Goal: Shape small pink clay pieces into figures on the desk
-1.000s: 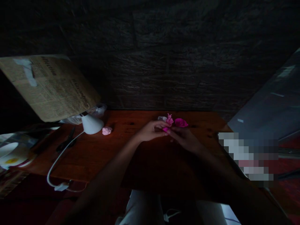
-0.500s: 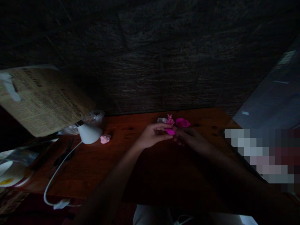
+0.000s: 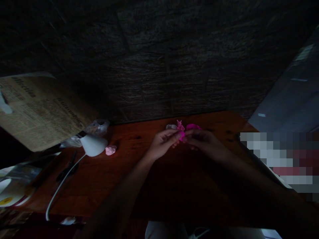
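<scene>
Between my two hands is a small piece of bright pink modelling clay [image 3: 182, 135]. My left hand [image 3: 163, 141] pinches it from the left with thumb and fingers. From the right, the fingertips of my right hand [image 3: 201, 141] close on the same piece. Just behind the hands stands a small light-pink figure [image 3: 180, 124] with two points on top. A larger magenta lump [image 3: 193, 126] lies behind my right hand, partly covered by it. A whitish, clear-looking thing [image 3: 170, 126] sits left of the figure.
A white lamp base [image 3: 93, 144] with a newspaper-print shade [image 3: 47, 109] stands at the left of the wooden table [image 3: 139, 166]. A pale pink lump [image 3: 111, 150] lies beside it. Scissors [image 3: 67, 169] and a white cable [image 3: 58, 187] are nearer. A dark brick-patterned wall [image 3: 149, 66] rises behind.
Both hands have shifted their grip on the pink clay; the left thumb now presses on it and less of it shows. The view has turned slightly.
</scene>
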A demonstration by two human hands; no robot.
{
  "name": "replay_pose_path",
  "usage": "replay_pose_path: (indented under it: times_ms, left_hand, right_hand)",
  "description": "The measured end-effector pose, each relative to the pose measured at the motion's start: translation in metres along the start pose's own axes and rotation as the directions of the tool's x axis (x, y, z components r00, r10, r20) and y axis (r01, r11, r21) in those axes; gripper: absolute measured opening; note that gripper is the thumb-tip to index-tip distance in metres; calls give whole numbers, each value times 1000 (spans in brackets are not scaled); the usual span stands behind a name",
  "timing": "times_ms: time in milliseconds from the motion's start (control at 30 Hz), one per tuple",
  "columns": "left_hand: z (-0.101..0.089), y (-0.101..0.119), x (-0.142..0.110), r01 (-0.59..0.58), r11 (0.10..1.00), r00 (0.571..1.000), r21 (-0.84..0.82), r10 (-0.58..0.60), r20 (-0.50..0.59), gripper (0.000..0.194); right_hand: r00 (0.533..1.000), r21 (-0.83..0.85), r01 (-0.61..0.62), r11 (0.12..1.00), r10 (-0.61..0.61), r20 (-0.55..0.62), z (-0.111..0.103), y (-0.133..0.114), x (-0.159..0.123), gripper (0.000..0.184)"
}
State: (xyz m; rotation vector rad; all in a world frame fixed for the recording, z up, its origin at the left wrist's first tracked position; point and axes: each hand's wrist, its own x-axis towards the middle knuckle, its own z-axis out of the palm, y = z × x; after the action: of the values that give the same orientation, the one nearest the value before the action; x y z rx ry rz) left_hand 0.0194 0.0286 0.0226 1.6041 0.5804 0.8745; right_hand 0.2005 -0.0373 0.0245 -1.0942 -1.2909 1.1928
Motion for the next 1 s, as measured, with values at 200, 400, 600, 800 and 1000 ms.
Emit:
replay_pose_path:
  times_ms: [200, 400, 600, 800, 1000]
  left_hand:
    - [-1, -2, -3, -30, 992, 998, 125, 22, 64, 30]
    - [-6, -2, -10, -105, 862, 989, 496, 39, 141, 29]
    - [-2, 6, -12, -169, 796, 983, 582, 90, 162, 39]
    - [-1, 6, -11, -181, 764, 982, 619, 110, 151, 40]
    - [-1, 6, -10, -149, 815, 988, 560, 104, 113, 46]
  right_hand:
    - [999, -65, 8, 998, -12, -53, -1, -1, 0, 38]
    - [998, -148, 61, 987, -55, 44, 0, -1, -1, 31]
    - [994, -130, 82, 988, -72, 78, 1, -2, -2, 31]
    - [988, -177, 126, 976, -108, 107, 4, -1, -3, 32]
    - [988, -149, 88, 985, -68, 136, 4, -3, -5, 35]
